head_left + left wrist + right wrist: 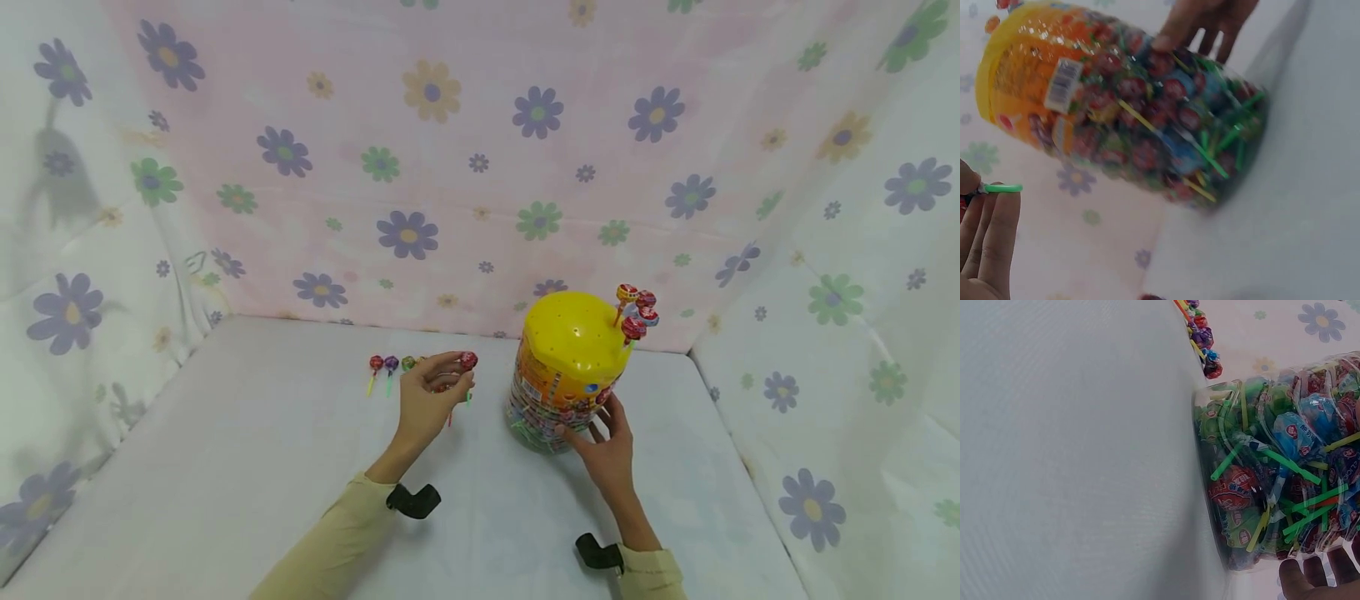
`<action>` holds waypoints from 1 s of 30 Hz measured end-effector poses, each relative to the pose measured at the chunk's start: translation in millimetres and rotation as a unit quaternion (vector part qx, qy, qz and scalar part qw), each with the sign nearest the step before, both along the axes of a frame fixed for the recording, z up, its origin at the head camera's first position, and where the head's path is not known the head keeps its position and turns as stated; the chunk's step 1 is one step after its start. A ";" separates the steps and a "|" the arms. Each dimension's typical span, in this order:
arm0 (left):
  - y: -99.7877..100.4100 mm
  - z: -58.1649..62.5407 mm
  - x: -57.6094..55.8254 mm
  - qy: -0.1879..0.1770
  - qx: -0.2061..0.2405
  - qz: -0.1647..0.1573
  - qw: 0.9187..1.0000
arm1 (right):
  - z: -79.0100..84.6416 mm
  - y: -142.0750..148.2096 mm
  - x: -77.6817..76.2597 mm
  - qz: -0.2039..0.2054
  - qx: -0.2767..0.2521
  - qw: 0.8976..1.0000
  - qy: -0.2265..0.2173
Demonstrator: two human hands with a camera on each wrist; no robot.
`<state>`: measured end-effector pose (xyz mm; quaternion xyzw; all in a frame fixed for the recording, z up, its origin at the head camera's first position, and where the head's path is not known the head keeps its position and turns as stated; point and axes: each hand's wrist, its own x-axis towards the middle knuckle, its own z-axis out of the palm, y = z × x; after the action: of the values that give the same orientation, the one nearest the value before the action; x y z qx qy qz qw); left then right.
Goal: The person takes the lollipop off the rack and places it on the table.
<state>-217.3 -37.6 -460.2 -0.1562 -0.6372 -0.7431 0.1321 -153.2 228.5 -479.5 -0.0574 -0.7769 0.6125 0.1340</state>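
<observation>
My left hand (426,408) pinches a red-wrapped lollipop (468,361) between thumb and fingers, left of the jar and apart from it. In the left wrist view the green stick (1004,187) of this lollipop points toward the jar. A tall clear jar (534,385) full of lollipops stands on the table under a yellow lid (573,333) with small holes. Several lollipops (633,327) stick up from the lid's right edge. My right hand (609,454) grips the jar low on its right side, thumb at the front; some of its fingers are hidden behind the jar.
Behind the left hand, several wrapped lollipops (376,363) lie in a row on the white table (285,467), partly covered by that hand. Flowered cloth (465,200) hangs at the back and both sides.
</observation>
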 end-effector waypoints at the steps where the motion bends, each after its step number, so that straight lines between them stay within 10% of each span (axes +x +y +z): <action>1: -4.0 -5.3 0.1 -0.010 -0.007 0.006 1.000 | 0.3 0.4 0.3 0.000 0.000 1.000 -0.001; 18: -62.1 -64.0 -3.3 -0.129 -0.087 0.058 0.986 | -0.4 0.1 0.1 -0.003 0.004 1.000 -0.005; 30: -67.9 -80.1 -21.9 -0.130 -0.204 0.104 0.965 | -22.5 8.7 -9.2 -0.006 -0.005 1.000 -0.013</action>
<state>-239.2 -105.6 -540.3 -0.0145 -0.7995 -0.5936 0.0905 -162.4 237.2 -501.9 -0.0711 -0.7749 0.6150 0.1272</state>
